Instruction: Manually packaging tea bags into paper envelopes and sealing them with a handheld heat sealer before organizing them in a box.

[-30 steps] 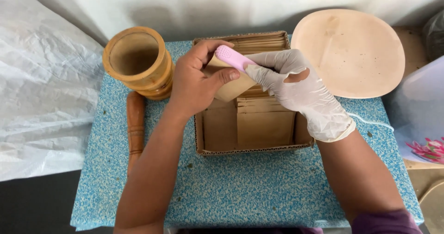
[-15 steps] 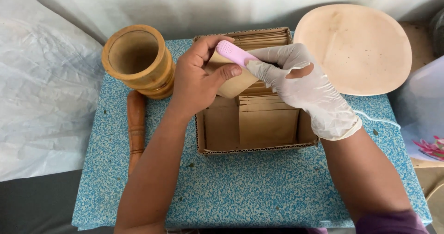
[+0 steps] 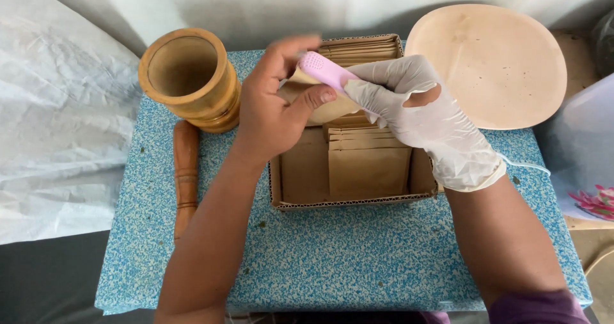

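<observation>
Fingers (image 3: 377,84) of gloved right hand (image 3: 422,116) closed around pink spoon (image 3: 323,68); left hand (image 3: 275,110) pinching brown packet (image 3: 320,106).

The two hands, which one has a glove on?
The right hand, in a white glove, holding the pink tool. The left hand is bare.

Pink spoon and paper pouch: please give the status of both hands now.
Left hand bare, holds the paper pouch over the cardboard box. Gloved right hand grips the pink spoon at the pouch. Nothing in the way.
</observation>
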